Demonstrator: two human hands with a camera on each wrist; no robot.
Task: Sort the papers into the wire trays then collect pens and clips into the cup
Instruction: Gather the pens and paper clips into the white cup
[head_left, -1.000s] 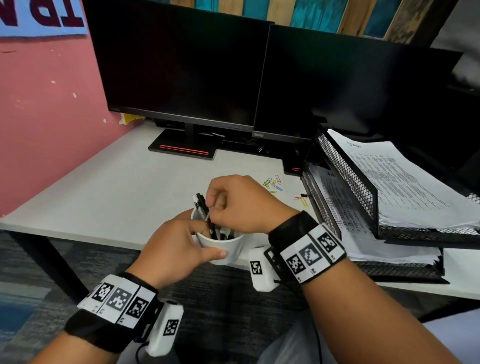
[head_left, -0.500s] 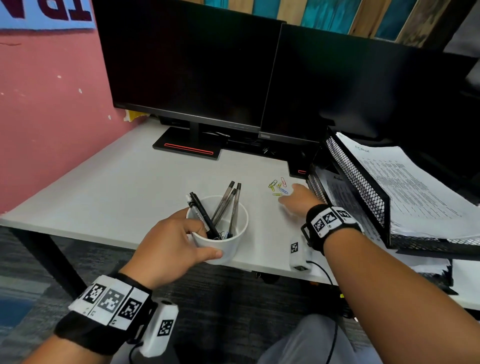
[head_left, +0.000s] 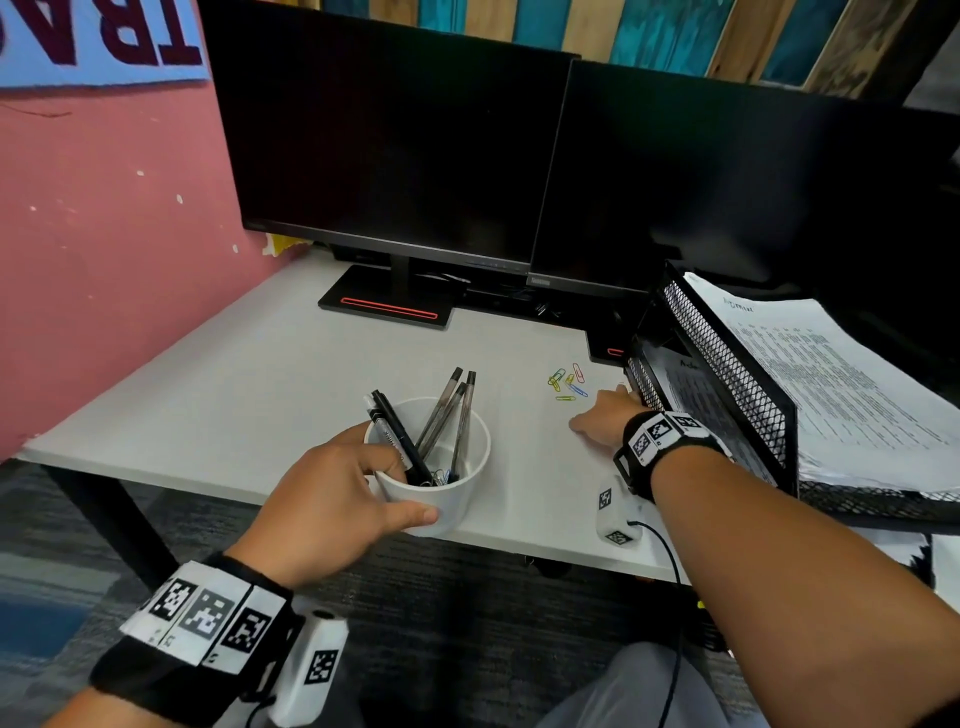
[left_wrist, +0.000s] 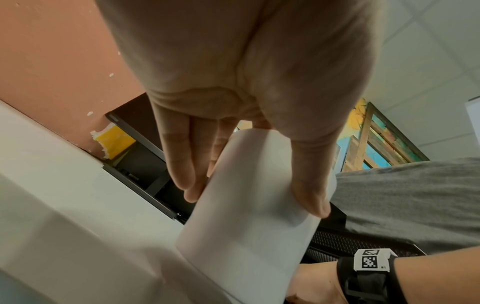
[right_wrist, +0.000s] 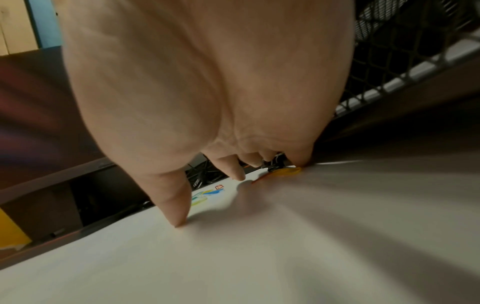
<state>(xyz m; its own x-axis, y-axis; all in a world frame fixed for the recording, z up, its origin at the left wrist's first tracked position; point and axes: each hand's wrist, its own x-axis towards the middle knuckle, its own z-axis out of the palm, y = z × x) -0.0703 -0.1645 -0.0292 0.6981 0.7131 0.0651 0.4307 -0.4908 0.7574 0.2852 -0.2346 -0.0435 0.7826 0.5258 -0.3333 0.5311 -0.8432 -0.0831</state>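
Note:
My left hand (head_left: 332, 499) grips the white cup (head_left: 441, 499) near the desk's front edge, thumb on the near wall and fingers round the far side. Several pens (head_left: 441, 415) stand in it. In the left wrist view the cup (left_wrist: 249, 216) sits between my thumb and fingers. My right hand (head_left: 605, 415) lies low on the desk beside the wire trays (head_left: 727, 384). Its fingertips (right_wrist: 239, 174) reach yellow and orange clips (right_wrist: 285, 170) at the tray's foot; the thumb is spread apart on the desk. More coloured paper clips (head_left: 566, 382) lie just left of that hand. Printed papers (head_left: 831, 374) fill the trays.
Two dark monitors (head_left: 395, 156) stand at the back on their bases (head_left: 387, 306). A pink wall (head_left: 104, 234) runs along the left of the white desk (head_left: 234, 374). The floor shows below the desk's front edge.
My right hand has left the cup, where the pens now stand loose, and has moved right to the clips by the trays. The left hand has kept its hold on the cup.

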